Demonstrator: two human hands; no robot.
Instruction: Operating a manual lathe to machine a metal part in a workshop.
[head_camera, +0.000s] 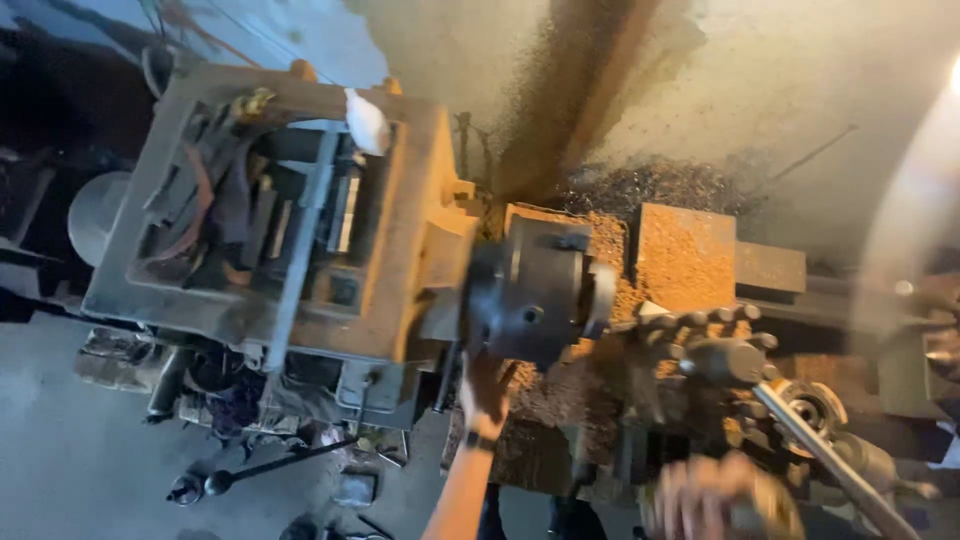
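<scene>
I look down on an old lathe. Its dark round chuck (540, 290) sticks out of the rusty headstock (400, 250). My left hand (486, 388), with a dark band on the wrist, reaches up and grips the chuck's lower edge. My right hand (712, 496) is blurred at the bottom, its fingers curled near the carriage; what it holds is unclear. The tool post (715, 350), with bolts around its top, stands just right of the chuck. A long metal lever (825, 455) slants from the post down to the right.
Brown metal chips (600, 250) cover the bed and a block (685, 255) behind the chuck. The open headstock top shows belts and gears (230, 210). A white rag (366, 122) lies on its rim. A ball-ended handle (215, 483) lies on the grey floor.
</scene>
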